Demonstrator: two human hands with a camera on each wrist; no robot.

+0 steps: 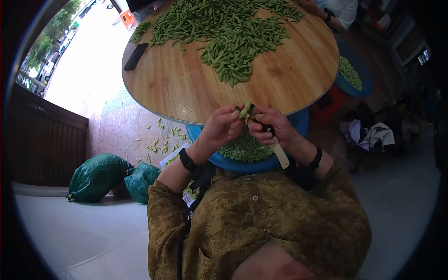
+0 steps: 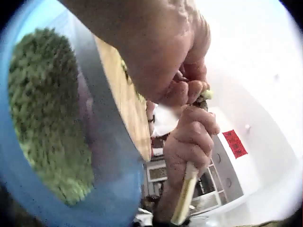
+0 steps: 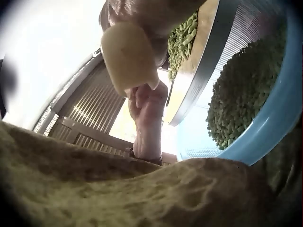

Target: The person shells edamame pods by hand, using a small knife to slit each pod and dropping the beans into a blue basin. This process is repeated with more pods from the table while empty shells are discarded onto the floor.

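Over the near edge of the round wooden table [image 1: 172, 91], my left hand [image 1: 223, 124] pinches a green soybean pod [image 1: 245, 110] between thumb and fingers. My right hand [image 1: 274, 127] meets it at the pod and grips a cream-handled tool [image 1: 281, 155]; the fingers hide its working end. The handle points down toward my body, and its butt end [image 3: 128, 56] looms large in the right wrist view. Directly below both hands sits a blue basin [image 1: 224, 163] holding a heap of shelled green beans [image 1: 247, 147].
A big pile of pods [image 1: 233, 42] covers the table's far part, with a black phone-like object [image 1: 136, 57] at its left. Green sacks [image 1: 99, 177] and scattered pods [image 1: 161, 144] lie on the floor at left. Another person's arm [image 1: 329, 18] and a second basin [image 1: 365, 88] are at right.
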